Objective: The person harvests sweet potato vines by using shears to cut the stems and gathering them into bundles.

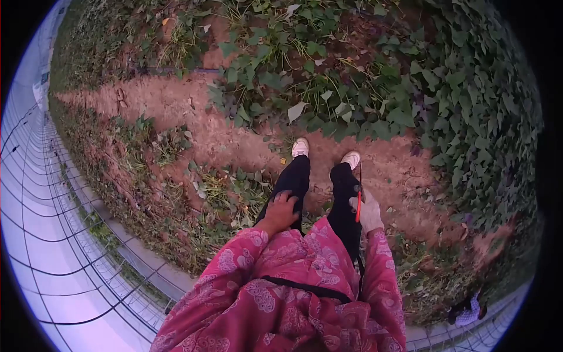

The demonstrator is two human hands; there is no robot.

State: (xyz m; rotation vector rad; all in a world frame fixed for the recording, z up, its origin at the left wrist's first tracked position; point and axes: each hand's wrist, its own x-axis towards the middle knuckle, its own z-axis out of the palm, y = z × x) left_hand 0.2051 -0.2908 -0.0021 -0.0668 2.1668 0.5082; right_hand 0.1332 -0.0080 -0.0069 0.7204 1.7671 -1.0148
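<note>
Pink patterned top [275, 320] is filling the space nearest the camera, its sleeves running out to both hands. The left hand [281, 212] is resting open, fingers loosely spread, on the dark trousers [291, 180] over the left leg. Beside the right leg, the right hand [369, 212] is gripping an orange-handled tool [358, 208], its thin dark end pointing forward from the fingers. Ahead of both hands, two pale shoes [300, 147] are standing on bare reddish soil [387, 170]. Beyond the shoes and out to the right of the right hand, leafy green plants [469, 88] are spreading thickly. Left of the left hand, sparser growth [229, 190] is covering the ground, and farther out wire mesh [70, 324] is stretching past. Well behind the right hand, to its right, another person [468, 314] is appearing in a checked shirt.
</note>
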